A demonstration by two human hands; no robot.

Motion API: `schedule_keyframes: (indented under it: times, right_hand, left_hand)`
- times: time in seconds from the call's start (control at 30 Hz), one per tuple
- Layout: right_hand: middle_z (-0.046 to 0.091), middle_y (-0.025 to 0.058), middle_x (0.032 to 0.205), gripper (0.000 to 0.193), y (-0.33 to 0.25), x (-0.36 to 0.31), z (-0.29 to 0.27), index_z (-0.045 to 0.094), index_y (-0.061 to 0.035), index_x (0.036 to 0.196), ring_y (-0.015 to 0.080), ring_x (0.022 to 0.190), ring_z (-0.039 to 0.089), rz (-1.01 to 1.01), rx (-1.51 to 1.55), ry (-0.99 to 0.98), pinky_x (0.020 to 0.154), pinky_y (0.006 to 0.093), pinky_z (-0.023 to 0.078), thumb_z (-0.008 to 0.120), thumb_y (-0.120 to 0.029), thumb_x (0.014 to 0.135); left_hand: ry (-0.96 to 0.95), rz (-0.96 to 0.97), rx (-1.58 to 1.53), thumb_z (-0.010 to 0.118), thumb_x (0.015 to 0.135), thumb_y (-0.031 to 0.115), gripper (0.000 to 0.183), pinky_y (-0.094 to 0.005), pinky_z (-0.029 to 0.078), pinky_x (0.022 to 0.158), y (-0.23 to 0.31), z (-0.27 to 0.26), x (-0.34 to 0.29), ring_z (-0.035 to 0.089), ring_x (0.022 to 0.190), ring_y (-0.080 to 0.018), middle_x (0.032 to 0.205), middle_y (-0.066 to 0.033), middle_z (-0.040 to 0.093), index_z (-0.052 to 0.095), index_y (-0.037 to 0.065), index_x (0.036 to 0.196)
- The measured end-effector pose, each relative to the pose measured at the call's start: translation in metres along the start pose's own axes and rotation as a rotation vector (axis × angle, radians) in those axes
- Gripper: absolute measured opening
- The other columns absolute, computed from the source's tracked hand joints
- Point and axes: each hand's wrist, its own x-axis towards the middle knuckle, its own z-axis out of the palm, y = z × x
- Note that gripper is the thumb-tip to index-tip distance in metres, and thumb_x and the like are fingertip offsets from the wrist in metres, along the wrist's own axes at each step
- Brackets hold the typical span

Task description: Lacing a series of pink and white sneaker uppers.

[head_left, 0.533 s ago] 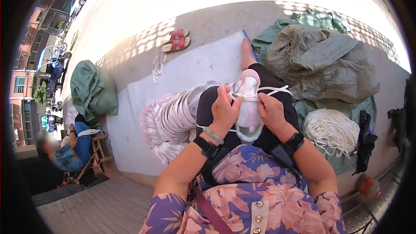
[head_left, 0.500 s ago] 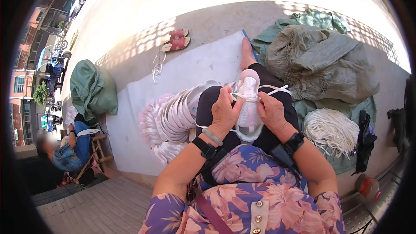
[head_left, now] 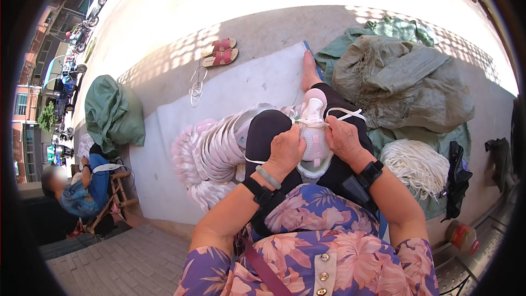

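A pink-and-white sneaker [head_left: 314, 143] rests between my thighs, its toe pointing away from me. My left hand [head_left: 287, 153] is curled closed at the shoe's left side, on a white shoelace [head_left: 312, 125] that crosses the upper eyelets. On the other side, my right hand [head_left: 345, 139] pinches the lace close to the eyelets, thumb and fingers together. A loose lace end loops out above the right hand toward my knee. The fingertips of both hands are partly hidden.
Left of my legs, many pink-and-white shoes [head_left: 211, 145] lie nested in rows on a white sheet [head_left: 164, 178]. A bundle of white laces [head_left: 413, 167] sits at right, below large sacks [head_left: 402, 82]. Red sandals [head_left: 221, 57] stand beyond the sheet; a person [head_left: 82, 194] sits far left.
My left hand has drawn back toward me, and its fingers have curled in tighter. My right hand stays by the eyelets, nearly unmoved. The view has shifted slightly.
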Motion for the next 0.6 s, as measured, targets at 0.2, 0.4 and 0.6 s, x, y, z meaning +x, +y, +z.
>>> schedule_keyframes:
  times: [0.2,0.4,0.6]
  right_hand:
    - [0.049,0.0066,0.064,0.01,-0.035,0.002,-0.014,0.05,-0.0062,0.069,0.0234,0.064,0.055,-0.269,-0.032,0.144,0.054,0.0347,0.043,0.06,-0.008,0.068]
    - [0.049,0.007,0.064,0.011,-0.043,0.008,0.016,0.053,-0.006,0.07,0.0249,0.063,0.054,-0.183,-0.101,0.1,0.054,0.0361,0.042,0.062,-0.011,0.067]
    - [0.052,0.0058,0.066,0.005,-0.04,0.013,0.024,0.054,-0.0084,0.071,0.0226,0.066,0.056,-0.2,-0.14,0.058,0.057,0.035,0.042,0.056,-0.011,0.068]
  left_hand:
    - [0.073,-0.03,-0.193,0.056,0.072,0.009,0.023,-0.0369,0.046,0.053,-0.006,0.0,-0.002,0.058,0.055,-0.0309,0.059,-0.0149,0.056,0.057,-0.001,0.093]
    - [0.035,-0.02,-0.182,0.055,0.074,0.007,0.026,-0.0353,0.047,0.059,-0.007,0.001,-0.002,0.06,0.065,-0.0329,0.07,-0.0185,0.059,0.058,0.001,0.098]
    - [0.052,0.066,-0.246,0.053,0.078,0.006,0.022,-0.0364,0.048,0.062,-0.012,0.0,-0.002,0.061,0.073,-0.0344,0.076,-0.0205,0.06,0.057,0.001,0.099]
